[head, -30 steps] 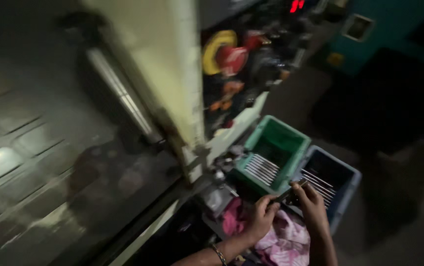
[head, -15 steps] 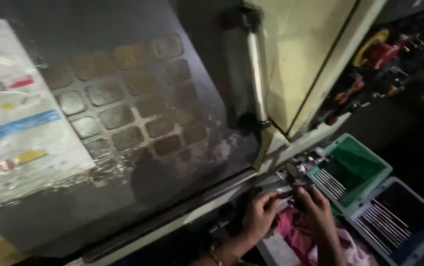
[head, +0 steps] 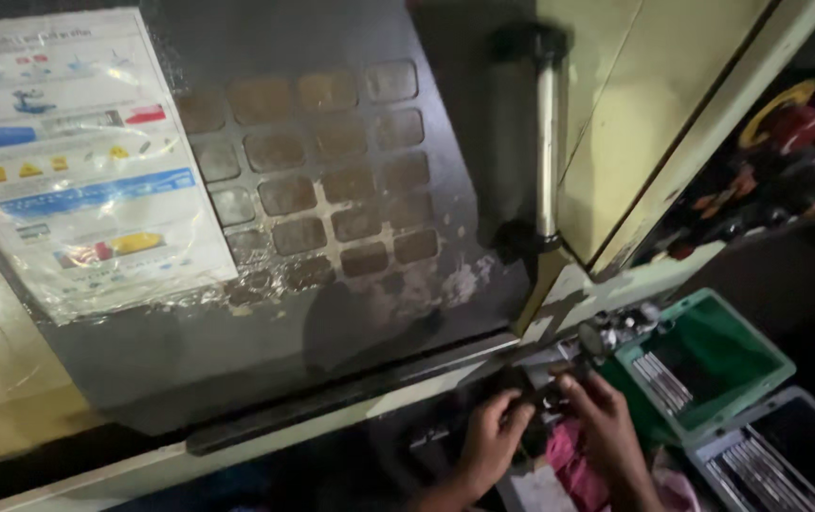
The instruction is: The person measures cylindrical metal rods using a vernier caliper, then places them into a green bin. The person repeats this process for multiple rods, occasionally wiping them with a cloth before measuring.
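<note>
1. two bins at right: green bin (head: pixel 711 356) and blue bin (head: pixel 787 455), each holding thin metal rods.
2. left hand (head: pixel 488 446) and right hand (head: pixel 602 427) close together, gripping a small dark part (head: pixel 533 396), possibly metal, above pink cloth (head: pixel 583 465).

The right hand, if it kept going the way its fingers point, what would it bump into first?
The right hand points up toward the machine. It would probably first meet the small dark part at its fingertips, then the cream machine ledge. Depth is hard to judge here.
</note>
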